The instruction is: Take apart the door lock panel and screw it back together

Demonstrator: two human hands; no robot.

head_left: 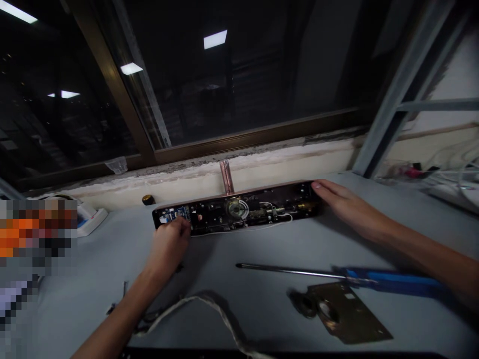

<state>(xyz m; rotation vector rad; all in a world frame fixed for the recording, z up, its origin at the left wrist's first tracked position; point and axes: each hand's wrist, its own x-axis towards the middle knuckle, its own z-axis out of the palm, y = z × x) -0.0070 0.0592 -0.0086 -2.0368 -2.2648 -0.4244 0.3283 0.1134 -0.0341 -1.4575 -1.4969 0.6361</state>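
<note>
A long black electronic door lock panel lies across the table with its inner side facing me. It has a blue circuit board at the left end, a round hub with white wire near the middle, and a copper-coloured lever handle sticking out behind. My left hand is closed at the circuit board, its curled fingertips hidden. My right hand grips the panel's right end, thumb on the corner. Below the panel lie a blue-handled screwdriver and a metal plate with a round hole.
A braided cable curves across the near side of the table. A small black and brass knob and a white device stand at the back left. Behind are a window and a grey metal frame; tangled wires lie at the right.
</note>
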